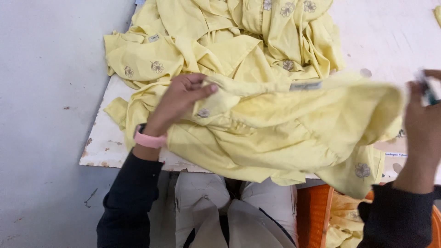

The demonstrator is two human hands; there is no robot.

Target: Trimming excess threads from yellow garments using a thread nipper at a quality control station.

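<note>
Floor: grey concrete floor (46, 115) fills the left side, with small dark marks.
Table: white table (103, 142) with a worn, chipped near edge, just right of the floor.
Wristband: pink wristband (149, 139) on the left wrist, above a dark sleeve (131, 197).
Left hand: left hand (177, 103) is raised over the table's near edge, thumb and fingertips (207, 88) pressed together on a fold of the yellow garment.
Garment direction: yellow garment (294, 133) is stretched sideways, its long axis running from the left hand to the right hand, sagging in the middle and hanging over the table edge toward the lap.
Garment look: pale yellow cloth, creased, with small grey flower motifs; a small label (305, 86) sits along its upper edge.
Garment and fingers: the pinched edge lies between the left thumb and fingertips; the rest spreads rightward below and beyond them.
Pile: a heap of similar yellow clothes (220, 36) lies on the table behind the held piece, touching it.
Trousers: light trousers (202, 202) show below the table edge.
Crate: orange crate (314, 216) near the right knee, with yellow cloth inside.
Right hand: right hand (420, 124) is at the garment's right end; it is blurred, so I cannot tell whether its fingers grip the cloth.
</note>
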